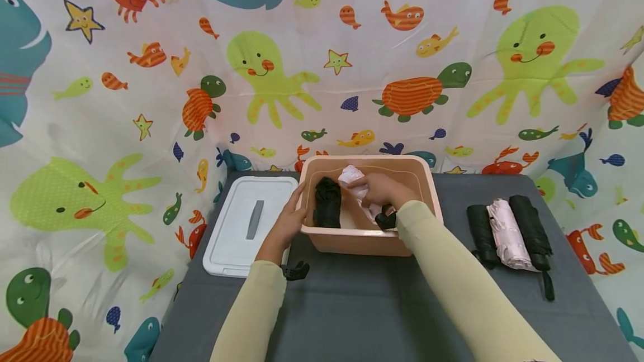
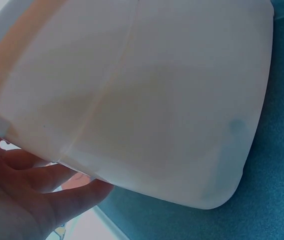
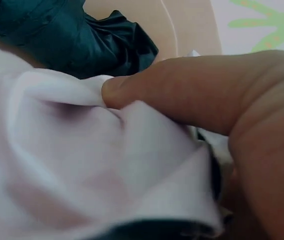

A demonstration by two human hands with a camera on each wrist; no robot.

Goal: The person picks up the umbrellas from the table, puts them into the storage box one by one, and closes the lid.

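Note:
Inside a peach-coloured plastic bin (image 1: 362, 242), my right hand (image 1: 384, 189) pinches the pale pink cloth of a folded umbrella (image 1: 352, 175). The right wrist view shows the thumb pressing on the loose folds of this pink umbrella (image 3: 82, 160); part of it is hidden beneath the hand. A black folded umbrella (image 1: 327, 205) stands to its left in the bin. My left hand (image 1: 289, 219) holds the bin's left rim, and in the left wrist view its fingers (image 2: 77, 197) pass behind the edge of the bin wall (image 2: 171, 115).
A white lid (image 1: 236, 211) with a grey handle lies left of the bin. On the right of the grey table (image 1: 347, 306) lie a black umbrella (image 1: 483, 233), a pink umbrella (image 1: 509, 233) and another black umbrella (image 1: 529, 228). A patterned curtain (image 1: 302, 88) hangs behind.

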